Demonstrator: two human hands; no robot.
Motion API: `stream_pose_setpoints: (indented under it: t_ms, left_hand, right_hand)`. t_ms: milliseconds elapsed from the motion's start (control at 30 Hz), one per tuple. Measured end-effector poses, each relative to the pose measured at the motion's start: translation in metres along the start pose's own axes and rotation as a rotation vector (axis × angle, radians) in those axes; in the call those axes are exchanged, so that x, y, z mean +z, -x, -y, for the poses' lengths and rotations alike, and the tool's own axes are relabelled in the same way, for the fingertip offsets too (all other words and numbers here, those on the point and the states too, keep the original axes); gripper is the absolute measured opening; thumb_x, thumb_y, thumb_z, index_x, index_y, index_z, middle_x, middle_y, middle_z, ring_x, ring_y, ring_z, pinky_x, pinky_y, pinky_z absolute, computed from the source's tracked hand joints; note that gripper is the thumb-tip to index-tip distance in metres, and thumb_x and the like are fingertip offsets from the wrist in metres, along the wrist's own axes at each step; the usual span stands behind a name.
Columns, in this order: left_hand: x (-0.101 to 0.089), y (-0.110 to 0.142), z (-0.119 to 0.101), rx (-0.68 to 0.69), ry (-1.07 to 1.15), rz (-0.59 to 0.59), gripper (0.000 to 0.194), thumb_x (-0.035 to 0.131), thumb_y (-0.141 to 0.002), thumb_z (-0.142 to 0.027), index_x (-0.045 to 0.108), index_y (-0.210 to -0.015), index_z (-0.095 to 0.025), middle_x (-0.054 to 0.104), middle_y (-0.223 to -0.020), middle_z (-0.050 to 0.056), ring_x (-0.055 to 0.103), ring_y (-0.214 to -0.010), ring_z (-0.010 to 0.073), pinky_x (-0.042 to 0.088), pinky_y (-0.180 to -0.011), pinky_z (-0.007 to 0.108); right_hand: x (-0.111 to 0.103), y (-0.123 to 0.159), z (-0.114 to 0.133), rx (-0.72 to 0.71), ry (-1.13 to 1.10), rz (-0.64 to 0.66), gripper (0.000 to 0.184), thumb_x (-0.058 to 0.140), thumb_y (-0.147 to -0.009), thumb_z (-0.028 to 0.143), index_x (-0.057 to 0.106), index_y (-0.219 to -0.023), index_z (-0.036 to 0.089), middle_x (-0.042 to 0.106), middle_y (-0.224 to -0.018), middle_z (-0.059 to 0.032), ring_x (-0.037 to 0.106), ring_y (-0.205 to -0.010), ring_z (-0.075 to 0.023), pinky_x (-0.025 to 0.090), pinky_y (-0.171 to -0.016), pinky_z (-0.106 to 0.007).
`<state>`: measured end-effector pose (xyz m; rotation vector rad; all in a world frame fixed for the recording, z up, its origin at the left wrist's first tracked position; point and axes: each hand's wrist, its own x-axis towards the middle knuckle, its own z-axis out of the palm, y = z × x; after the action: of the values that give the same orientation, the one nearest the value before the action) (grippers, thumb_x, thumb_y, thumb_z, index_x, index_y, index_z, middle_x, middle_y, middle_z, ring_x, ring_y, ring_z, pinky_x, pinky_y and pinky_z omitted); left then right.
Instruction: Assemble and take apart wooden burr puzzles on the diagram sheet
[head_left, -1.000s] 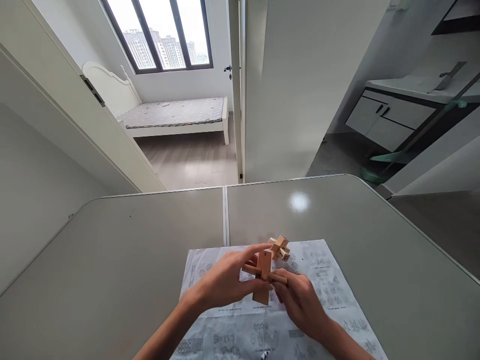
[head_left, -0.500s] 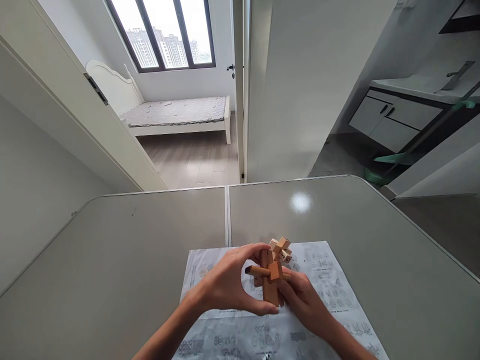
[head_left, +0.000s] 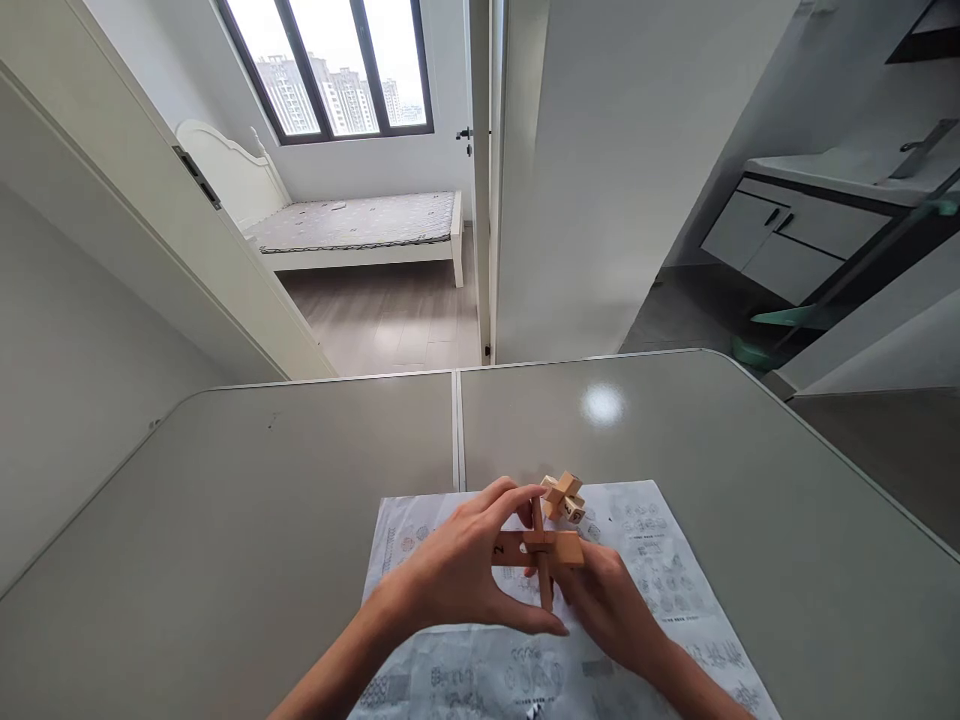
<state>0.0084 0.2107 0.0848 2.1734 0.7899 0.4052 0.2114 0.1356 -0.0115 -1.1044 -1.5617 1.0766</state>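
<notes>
A reddish-brown wooden interlocking puzzle [head_left: 525,546], made of crossed bars, is held between my hands above the printed sheet. The number 2 shows on its left bar. My left hand [head_left: 469,560] curves around its left side, index finger at the top end of the upright bar and thumb close to the lower end. From the right, my right hand [head_left: 607,600] grips it, its fingertips partly hidden behind the wood. Just beyond lies a second, paler wooden puzzle [head_left: 564,494] of crossed pieces, resting on the sheet with a number on one end.
Under the hands is a creased paper sheet [head_left: 645,590] printed with puzzle drawings. It lies on a grey table [head_left: 225,560] with a seam down the middle. Past the table's far edge are an open doorway, a bed [head_left: 360,225] and, at right, a sink cabinet [head_left: 795,235].
The brown puzzle has been turned between my hands, so the numbered bar now lies sideways and a thin bar stands upright. My left thumb has shifted lower and to the right.
</notes>
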Motion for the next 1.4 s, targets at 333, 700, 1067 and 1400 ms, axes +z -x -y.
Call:
stream_pose_setpoints:
  t_ms: [333, 700, 1067, 1400]
  left_hand:
    - [0.011, -0.006, 0.005, 0.012, 0.03, -0.005, 0.09, 0.092, -0.068, -0.055, 0.052, -0.146, -0.032, 0.066, -0.112, 0.003, 0.067, -0.091, 0.021, 0.057, -0.084, 0.033]
    - [0.003, -0.004, -0.007, 0.026, 0.054, -0.066, 0.075, 0.087, -0.069, -0.044, 0.056, -0.135, -0.031, 0.071, -0.11, 0.002, 0.07, -0.091, 0.0213, 0.057, -0.092, 0.034]
    - [-0.009, -0.001, 0.016, -0.106, 0.315, 0.134, 0.065, 0.058, -0.103, -0.053, 0.036, -0.157, -0.026, 0.067, -0.089, 0.001, 0.062, -0.077, 0.0173, 0.053, -0.079, 0.034]
    - [-0.005, -0.003, 0.022, -0.105, 0.659, 0.195, 0.045, 0.047, -0.109, -0.053, 0.045, -0.139, -0.02, 0.056, -0.076, -0.003, 0.051, -0.065, 0.0118, 0.047, -0.065, 0.027]
  right_hand:
    - [-0.001, 0.0, -0.001, -0.095, 0.085, -0.032, 0.043, 0.043, -0.111, 0.041, 0.072, -0.09, 0.019, 0.068, -0.066, -0.0017, 0.059, -0.053, -0.0142, 0.046, -0.053, -0.024]
    - [0.0, 0.002, 0.001, -0.028, 0.003, -0.075, 0.037, 0.051, -0.108, 0.039, 0.07, -0.085, 0.018, 0.067, -0.069, -0.003, 0.06, -0.055, -0.0147, 0.047, -0.052, -0.023]
    - [0.0, 0.0, 0.0, 0.001, -0.047, -0.208, 0.039, 0.059, -0.105, 0.046, 0.073, -0.084, 0.017, 0.064, -0.063, -0.0012, 0.056, -0.045, -0.0121, 0.045, -0.041, -0.02]
    - [-0.001, 0.008, -0.011, -0.114, 0.163, -0.265, 0.038, 0.051, -0.107, 0.036, 0.065, -0.076, 0.019, 0.06, -0.059, 0.0005, 0.054, -0.046, -0.0129, 0.042, -0.041, -0.021]
